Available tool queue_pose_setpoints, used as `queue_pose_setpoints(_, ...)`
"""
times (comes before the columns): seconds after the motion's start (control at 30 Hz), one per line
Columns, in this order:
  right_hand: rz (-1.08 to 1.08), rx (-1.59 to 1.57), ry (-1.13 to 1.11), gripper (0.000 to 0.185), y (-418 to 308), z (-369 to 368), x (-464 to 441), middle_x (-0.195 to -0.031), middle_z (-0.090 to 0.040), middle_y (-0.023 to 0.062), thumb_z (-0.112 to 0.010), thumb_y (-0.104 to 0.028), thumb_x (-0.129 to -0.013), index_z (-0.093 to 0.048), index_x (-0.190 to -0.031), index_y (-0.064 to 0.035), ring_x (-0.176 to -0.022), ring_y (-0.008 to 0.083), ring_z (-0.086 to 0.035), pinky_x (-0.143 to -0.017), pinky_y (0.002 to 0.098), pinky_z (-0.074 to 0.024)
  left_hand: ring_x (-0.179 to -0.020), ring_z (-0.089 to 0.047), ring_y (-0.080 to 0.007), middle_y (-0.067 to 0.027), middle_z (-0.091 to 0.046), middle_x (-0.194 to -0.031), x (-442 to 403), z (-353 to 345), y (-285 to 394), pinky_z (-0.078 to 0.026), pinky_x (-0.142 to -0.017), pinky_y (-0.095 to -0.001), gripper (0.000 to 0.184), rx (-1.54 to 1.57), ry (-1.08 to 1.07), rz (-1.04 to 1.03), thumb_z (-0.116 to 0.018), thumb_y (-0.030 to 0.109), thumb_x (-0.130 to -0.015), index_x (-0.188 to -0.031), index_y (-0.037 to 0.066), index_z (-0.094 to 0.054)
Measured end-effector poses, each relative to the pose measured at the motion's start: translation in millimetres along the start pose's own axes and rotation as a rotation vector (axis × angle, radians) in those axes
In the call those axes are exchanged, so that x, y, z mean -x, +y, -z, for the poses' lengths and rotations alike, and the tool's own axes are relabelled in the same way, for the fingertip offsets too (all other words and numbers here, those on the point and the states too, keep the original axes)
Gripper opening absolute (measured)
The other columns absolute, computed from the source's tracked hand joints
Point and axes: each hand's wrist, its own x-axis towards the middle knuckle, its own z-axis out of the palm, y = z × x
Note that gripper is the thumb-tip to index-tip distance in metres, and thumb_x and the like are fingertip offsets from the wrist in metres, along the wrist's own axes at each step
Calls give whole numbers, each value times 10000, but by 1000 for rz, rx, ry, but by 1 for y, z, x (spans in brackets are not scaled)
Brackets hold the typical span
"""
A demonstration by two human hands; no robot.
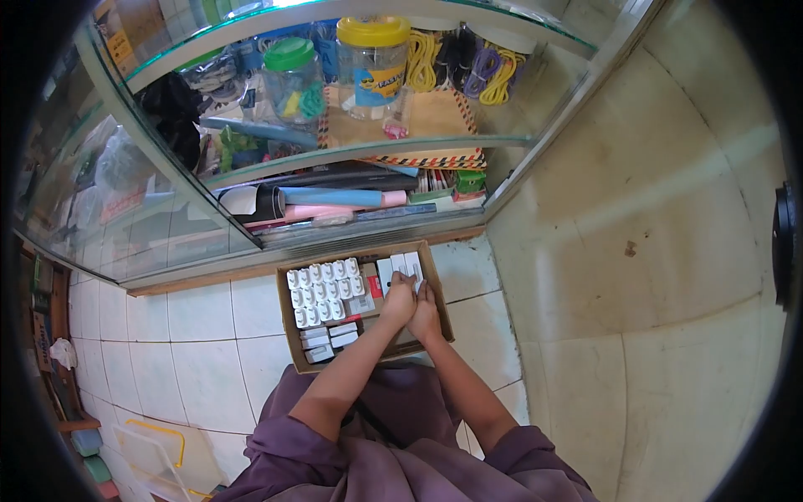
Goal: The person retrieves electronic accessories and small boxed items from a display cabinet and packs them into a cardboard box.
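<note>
Where glass cabinet (376, 151) stands, white tiles (201, 314) flank cardboard box (286, 322).

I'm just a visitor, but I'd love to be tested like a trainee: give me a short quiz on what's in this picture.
1. Multiple choice: on the shelf stands a clear jar with a blue label. What colour is its lid?
a) green
b) red
c) yellow

2. True or false: the left hand and the right hand are far apart, at opposite sides of the cardboard box.

3. Fill in the missing word: the box rests on a floor of pale square ____.

Key: 1 c; 2 false, they are close together at the box's right side; 3 tiles.
</note>
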Motion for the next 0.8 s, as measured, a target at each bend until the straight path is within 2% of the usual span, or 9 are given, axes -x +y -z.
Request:
queue_pose_setpoints(0.1, -44, 19, -94, 729, -5, 8, 2, -1392, -297, 303, -554, -249, -850, -215, -1387, 111, -1146, 433, -489, -924, 442, -450, -936, -561, -386, -244, -536, -1000, 11, 3, 0, -473, -845, -427, 309, 30, 33, -78, -521, -19, -772, -1071, -48, -591)
queue_pose_setpoints(0.23, -21, 32, -35, 688, 1, 4, 3, -1392, -315, 282, -548, -214, -850, -244, -1386, 93, -1136, 437, -493, -916, 453, -452, -914, -560, -382, -230, -530, -986, 39, 22, 5, -476, -833, -416, 251, 124, 113, -156, -512, -8, -785, -1019, -37, -599)
queue_pose_setpoints(0.33, 68, 95, 8, 594, -9, 11, 12, -1375, -354, 256, -543, -160, -843, -333, -1361, 40, -1126, 423, -503, -908, 447, -455, -874, -571, -349, -210, -527, -959, 61, 42, 9, -483, -796, -388, 267, 146, 109, -156, -511, -5, -788, -1042, -18, -595)
queue_pose_setpoints(0.37, 20, 90, 30, 538, -18, 15, 19, -1357, -374, 253, -541, -134, -836, -383, -1327, 18, -1122, 413, -508, -908, 440, -455, -874, -571, -349, -210, -527, -959, 63, 54, 12, -483, -796, -388, 267, 135, 136, -176, -511, -5, -788, -1042, -18, -595)
queue_pose_setpoints(0.43, -9, 78, 66, 487, -42, 29, 22, -1339, -394, 250, -539, -108, -830, -433, -1293, -4, -1117, 402, -513, -908, 433, -455, -889, -576, -345, -193, -533, -1000, 75, 88, 31, -482, -802, -396, 307, 220, -1, -125, -556, 15, -773, -1078, 15, -577)
queue_pose_setpoints(0.5, 225, 28, 272, 372, -62, 43, 24, -1248, -470, 243, -547, -67, -812, -520, -1179, -5, -1086, 388, -532, -901, 417, -452, -892, -580, -334, -183, -533, -997, 74, 124, 48, -480, -801, -390, 307, 205, 51, -194, -563, 21, -776, -1083, 20, -576)
queue_pose_setpoints(0.6, 411, -205, 309, 298, -127, 96, 20, -1170, -517, 224, -546, -29, -801, -559, -1097, -1, -1048, 382, -547, -886, 413, -449, -841, -580, -294, -147, -540, -936, 74, 187, 87, -483, -741, -352, 276, 231, 197, -381, -568, 23, -785, -1060, 17, -593)
queue_pose_setpoints(0.63, 456, -250, 311, 231, -153, 117, 18, -1062, -564, 202, -545, -8, -792, -582, -1020, -4, -1005, 374, -559, -866, 408, -451, -857, -582, -296, -147, -545, -936, 71, 212, 102, -483, -743, -348, 270, 159, 272, -477, -573, 23, -784, -1053, 15, -593)
queue_pose_setpoints(0.8, 781, -242, 388, 177, -260, 203, -3, -962, -582, 187, -554, -7, -782, -598, -953, -6, -925, 361, -580, -816, 406, -462, -914, -585, -299, -145, -564, -954, 49, 332, 182, -481, -750, -338, 250, 26, 474, -749, -584, 33, -780, -1030, 28, -600)
